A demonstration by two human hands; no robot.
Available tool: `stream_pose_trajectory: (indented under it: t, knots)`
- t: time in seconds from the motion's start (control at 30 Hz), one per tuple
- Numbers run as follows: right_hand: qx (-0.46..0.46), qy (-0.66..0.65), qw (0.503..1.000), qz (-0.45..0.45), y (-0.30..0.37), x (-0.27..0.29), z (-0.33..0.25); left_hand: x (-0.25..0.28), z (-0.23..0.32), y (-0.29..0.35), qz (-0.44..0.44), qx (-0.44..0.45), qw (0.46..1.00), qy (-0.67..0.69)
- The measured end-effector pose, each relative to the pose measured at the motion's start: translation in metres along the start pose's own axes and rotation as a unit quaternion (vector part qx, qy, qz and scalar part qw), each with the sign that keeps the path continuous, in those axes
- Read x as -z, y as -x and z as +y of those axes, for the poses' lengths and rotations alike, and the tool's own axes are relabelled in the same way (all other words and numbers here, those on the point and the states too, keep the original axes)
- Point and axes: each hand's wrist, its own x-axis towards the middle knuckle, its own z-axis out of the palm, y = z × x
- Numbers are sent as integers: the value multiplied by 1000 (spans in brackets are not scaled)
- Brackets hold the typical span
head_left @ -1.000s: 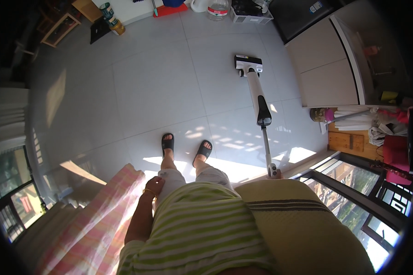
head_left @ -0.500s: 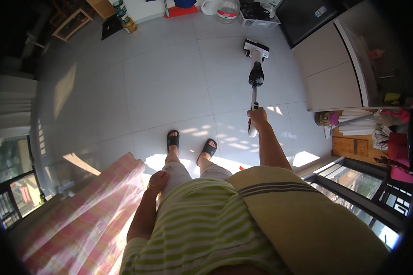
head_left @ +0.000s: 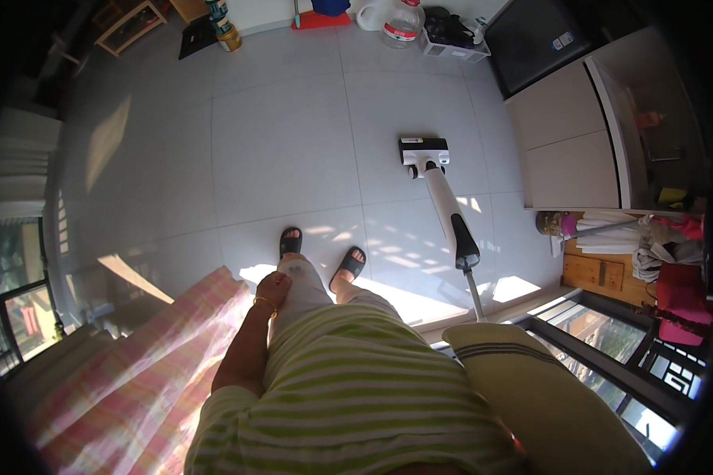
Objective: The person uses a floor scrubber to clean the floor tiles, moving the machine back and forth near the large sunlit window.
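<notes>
Sunlight falls across the pale tile floor (head_left: 293,142), and the vacuum (head_left: 440,202) stands on its own out in the open, well apart from the person. Its white head lies flat on the tiles, the white body slopes back from it toward the window (head_left: 610,348), a dark grip section sits above that, and a thin metal shaft runs on down behind the cushion (head_left: 547,388), where its top end is hidden.

Left hand (head_left: 276,289) now: it rests on the left thigh just above the knee, fingers loosely curled against the leg, a gold bangle at the wrist, nothing held. Right hand, I can't find it at all; the striped cushion and the green striped shirt (head_left: 348,396) cover that side. Both feet in dark sandals (head_left: 348,265) are planted on the tiles, near the vacuum but not touching it.

How would that vacuum handle? My read: stiff and rigid along its length, weight low in the body and head, so it should roll easily and tip readily if let go off balance. The slim shaft looks smooth and bare; the handle at its top, out of sight here, is likely the better place to take hold.

Round about: a pink checked cloth (head_left: 135,372) at lower left, a water jug (head_left: 400,20) by the far wall, a dark screen (head_left: 535,36) top right.
</notes>
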Motion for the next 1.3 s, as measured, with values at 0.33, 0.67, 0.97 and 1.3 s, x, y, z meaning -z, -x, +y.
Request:
stream_pose_trajectory:
  t: [0.33,0.67,0.97,1.3]
  knots:
    - [76,179,973,124,-67,104,18,-8,-84,-55,-65,-85,982,-155]
    - [57,216,963,150,-54,102,-236,48,-4,-57,-62,-21,997,43]
    - [122,221,958,139,-125,99,-389,82,-61,-48,-25,-18,999,-21]
    - [148,217,956,128,-165,82,-513,115,-48,-67,0,11,998,66]
